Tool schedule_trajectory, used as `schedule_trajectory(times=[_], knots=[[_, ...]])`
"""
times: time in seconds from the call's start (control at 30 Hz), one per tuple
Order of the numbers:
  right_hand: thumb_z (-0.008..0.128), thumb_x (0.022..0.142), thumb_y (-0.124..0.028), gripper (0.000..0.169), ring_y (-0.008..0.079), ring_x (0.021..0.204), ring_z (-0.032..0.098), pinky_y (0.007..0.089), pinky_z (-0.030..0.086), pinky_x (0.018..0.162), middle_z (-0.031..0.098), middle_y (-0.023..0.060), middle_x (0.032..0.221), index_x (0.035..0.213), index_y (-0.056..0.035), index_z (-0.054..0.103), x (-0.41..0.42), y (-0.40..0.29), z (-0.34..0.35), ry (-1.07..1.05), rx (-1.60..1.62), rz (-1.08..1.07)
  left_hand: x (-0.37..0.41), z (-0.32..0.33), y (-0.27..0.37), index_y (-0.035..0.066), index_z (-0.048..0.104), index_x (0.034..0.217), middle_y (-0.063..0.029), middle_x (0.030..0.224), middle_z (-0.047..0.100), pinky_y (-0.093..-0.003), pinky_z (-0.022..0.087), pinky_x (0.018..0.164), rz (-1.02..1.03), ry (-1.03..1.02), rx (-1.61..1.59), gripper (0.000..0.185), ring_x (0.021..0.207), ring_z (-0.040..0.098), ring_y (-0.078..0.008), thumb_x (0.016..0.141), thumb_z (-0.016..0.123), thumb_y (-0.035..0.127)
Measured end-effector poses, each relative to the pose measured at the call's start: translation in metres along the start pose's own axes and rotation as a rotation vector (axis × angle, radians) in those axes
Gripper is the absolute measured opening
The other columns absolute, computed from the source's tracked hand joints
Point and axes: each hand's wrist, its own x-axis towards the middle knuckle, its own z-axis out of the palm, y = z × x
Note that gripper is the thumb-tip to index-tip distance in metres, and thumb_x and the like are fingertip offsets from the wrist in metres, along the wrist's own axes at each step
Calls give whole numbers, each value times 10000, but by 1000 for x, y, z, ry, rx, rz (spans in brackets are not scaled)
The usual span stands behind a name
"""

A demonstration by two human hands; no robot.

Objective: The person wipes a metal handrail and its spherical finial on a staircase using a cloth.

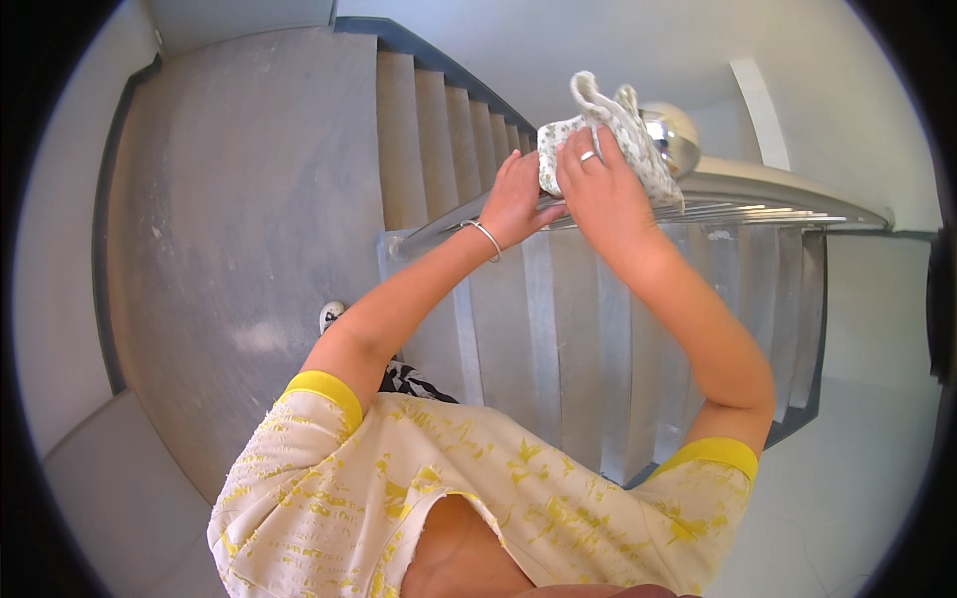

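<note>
A white patterned cloth [557, 157] lies folded over the top of a metal stair railing, beside a shiny metal ball [673, 138] on the rail. My right hand [602, 187], with a ring on one finger, presses on the cloth and grips it. Just left of it, my left hand [519, 198], a bracelet at its wrist, rests at the metal handrail [448, 224] with thumb and fingers around it. The cloth hides part of the rail and the ball's left side.
Stair steps [579, 336] run below my arms, and another flight [434, 142] lies beyond the railing. A concrete landing [239, 187] is at the left. Metal balusters [755, 214] extend to the right. Pale walls [845, 90] with dark skirting surround the stairs. One shoe [330, 315] shows at the landing's edge.
</note>
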Motion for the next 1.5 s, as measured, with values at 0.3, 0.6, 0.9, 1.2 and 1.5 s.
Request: schedule_trajectory(times=[0.3,0.6,0.9,1.2,1.5], knots=[[606,781,-200,321,235,1096,557,388,350,1051,654,87,1080,1050,-44,685,-8,-48,8,237,384,104,-22,-44,-26,41,285,1441,-156,1431,398,-496,236,1145,4,-131,23,882,1323,377,-329,739,782,234],[546,956,-187,310,241,1123,579,400,457,970,628,73,1188,1212,-15,571,-137,-165,179,242,2876,1103,-70,-63,19,58,271,1457,-150,1462,380,-499,238,1152,81,-265,58,882,1361,345,-345,741,777,154],[363,982,-362,540,312,1330,418,486,351,1092,444,128,1447,1418,-47,413,-111,-259,132,1411,3178,1823,-86,-39,53,61,435,1363,-152,1356,488,-429,404,1004,232,-485,-87,695,1206,480,-357,751,754,137],[362,969,-416,551,324,1217,516,444,418,1037,519,127,1359,1363,-45,463,-86,-309,138,1793,3453,1202,-95,24,96,58,519,1283,-137,1284,537,-399,434,978,161,-721,-259,453,1159,518,-338,871,650,193],[445,1002,-271,488,269,1324,408,378,296,1101,420,119,1448,1429,-43,384,-83,-235,207,1142,2154,1417,-116,21,41,57,569,1226,-132,1190,599,-398,439,973,-8,-780,-200,344,1112,557,-320,911,601,193]])
